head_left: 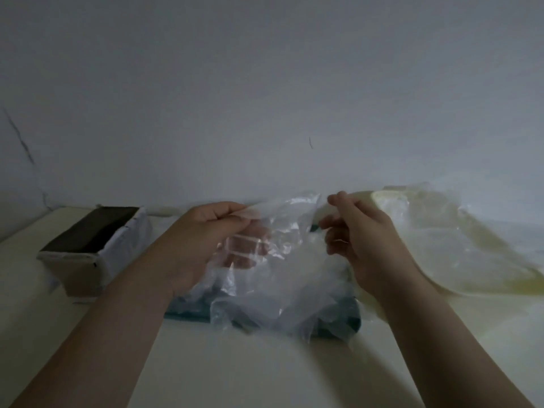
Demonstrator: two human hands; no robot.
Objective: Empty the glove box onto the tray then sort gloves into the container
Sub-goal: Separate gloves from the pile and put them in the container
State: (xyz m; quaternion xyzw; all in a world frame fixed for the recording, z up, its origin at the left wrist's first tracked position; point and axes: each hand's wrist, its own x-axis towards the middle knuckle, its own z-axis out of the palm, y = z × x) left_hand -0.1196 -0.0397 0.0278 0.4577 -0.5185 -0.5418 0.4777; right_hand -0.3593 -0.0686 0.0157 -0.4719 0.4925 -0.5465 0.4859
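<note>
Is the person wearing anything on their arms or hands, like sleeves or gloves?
No. The left arm and the right arm are bare, with no sleeves showing. The left hand and the right hand wear no gloves. I see no watch, bracelet or ring on the fingers, though the picture is dim and blurry.

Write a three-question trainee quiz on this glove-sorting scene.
1. True or false: the left hand and the right hand both pinch one thin clear plastic glove above the dark teal tray.
2. The open cardboard box with the dark inside stands on which side of the tray? A left, B right, C on it.
3. Fill in: on the tray lies a heap of clear plastic ____.
Key: 1 true; 2 A; 3 gloves.
</note>
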